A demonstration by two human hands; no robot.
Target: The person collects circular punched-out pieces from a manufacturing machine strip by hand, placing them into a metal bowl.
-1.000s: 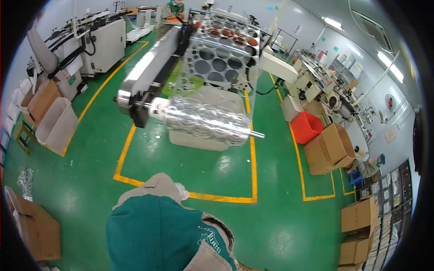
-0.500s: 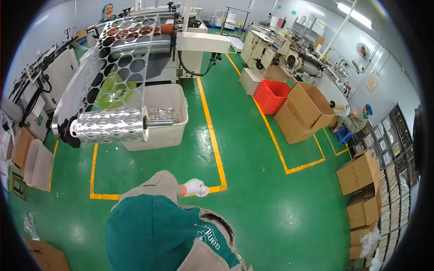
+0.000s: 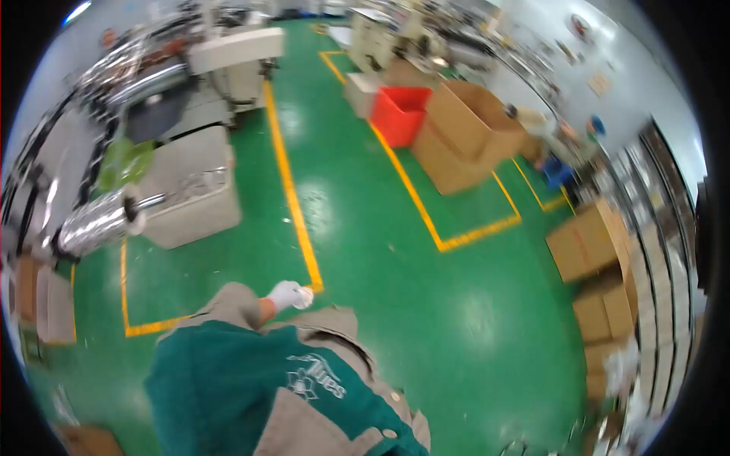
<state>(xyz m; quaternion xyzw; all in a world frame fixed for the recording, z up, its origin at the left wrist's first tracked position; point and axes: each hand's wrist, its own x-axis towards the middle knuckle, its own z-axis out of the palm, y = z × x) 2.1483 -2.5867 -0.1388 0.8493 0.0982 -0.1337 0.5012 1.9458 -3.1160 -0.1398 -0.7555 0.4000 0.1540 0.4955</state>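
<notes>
My left hand (image 3: 284,295), in a white glove, reaches out from a beige sleeve at the lower middle of the head view. Its fingers are closed round a small whitish object (image 3: 305,297), too blurred to name. Beneath the hand lies the green floor, with the corner of a yellow line close by. My right hand is out of view. The green and beige jacket (image 3: 228,372) fills the bottom of the picture.
To the left, a machine's silvery roll (image 3: 95,224) stands beside a pale bin (image 3: 194,209) holding shiny scraps. Ahead are a red crate (image 3: 401,114) and an open cardboard box (image 3: 464,144). At right, a seated person (image 3: 570,144), cartons (image 3: 589,243) and a rack (image 3: 661,266).
The view has swung to the right, so machine, bin and boxes sit further left and the picture is blurred. My left hand still holds the small whitish object.
</notes>
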